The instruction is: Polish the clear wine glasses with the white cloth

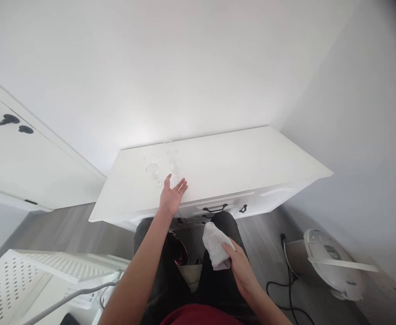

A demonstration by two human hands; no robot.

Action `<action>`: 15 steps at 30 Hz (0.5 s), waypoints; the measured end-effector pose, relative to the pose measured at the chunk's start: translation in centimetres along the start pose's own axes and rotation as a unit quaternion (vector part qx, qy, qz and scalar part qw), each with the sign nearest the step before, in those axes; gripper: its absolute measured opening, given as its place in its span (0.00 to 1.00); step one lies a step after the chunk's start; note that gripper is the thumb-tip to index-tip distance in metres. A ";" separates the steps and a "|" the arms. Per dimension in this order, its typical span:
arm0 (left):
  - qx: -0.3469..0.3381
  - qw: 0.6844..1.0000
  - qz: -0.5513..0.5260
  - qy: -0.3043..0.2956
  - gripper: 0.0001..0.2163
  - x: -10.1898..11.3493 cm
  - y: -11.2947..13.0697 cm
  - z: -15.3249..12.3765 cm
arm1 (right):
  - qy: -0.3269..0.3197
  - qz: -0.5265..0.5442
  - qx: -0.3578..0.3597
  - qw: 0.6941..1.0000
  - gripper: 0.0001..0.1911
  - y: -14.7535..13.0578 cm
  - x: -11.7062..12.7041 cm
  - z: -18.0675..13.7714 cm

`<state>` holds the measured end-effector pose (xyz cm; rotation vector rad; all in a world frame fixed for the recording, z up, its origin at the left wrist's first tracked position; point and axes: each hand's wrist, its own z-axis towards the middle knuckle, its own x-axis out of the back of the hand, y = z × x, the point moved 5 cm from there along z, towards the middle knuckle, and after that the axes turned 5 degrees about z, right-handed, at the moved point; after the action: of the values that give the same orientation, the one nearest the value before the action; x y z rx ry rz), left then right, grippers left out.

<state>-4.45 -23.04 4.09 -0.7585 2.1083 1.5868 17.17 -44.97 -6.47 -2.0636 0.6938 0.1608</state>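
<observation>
My left hand [172,195] reaches forward over the front edge of a white cabinet top [238,167], fingers spread and empty. Just beyond its fingertips stand a few clear glasses [162,163], faint against the white surface. My right hand [240,266] hangs lower, in front of my dark trousers, and grips a bunched white cloth [215,246].
The cabinet has drawers with black handles [214,208] below its top. A round white robot vacuum on its dock [333,264] with a black cable stands on the grey floor at right. A white perforated rack [25,275] sits at lower left. A white door with black handle [6,120] is at left.
</observation>
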 end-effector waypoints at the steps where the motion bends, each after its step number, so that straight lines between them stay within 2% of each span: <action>1: -0.006 1.000 -0.004 0.007 0.33 -0.3 0.2 0.5 | 0.010 -0.010 0.004 1.000 0.29 0.1 0.4 0.1; 5: 0.002 1.000 -0.013 0.014 0.34 -1.1 0.7 2.8 | 0.020 -0.021 0.005 1.000 0.29 0.3 1.0 -0.1; 9: 0.003 1.000 -0.014 0.003 0.29 -1.3 1.1 4.6 | 0.025 -0.021 0.000 0.999 0.29 0.1 1.3 -0.2; 15: 0.006 1.000 0.002 -0.026 0.22 -2.5 0.3 4.4 | 0.048 -0.015 -0.001 0.999 0.32 -0.5 2.0 1.0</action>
<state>-2.76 -18.31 4.59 -0.7035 2.0818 1.5773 19.24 -44.78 -7.33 -2.0940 0.7203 0.0445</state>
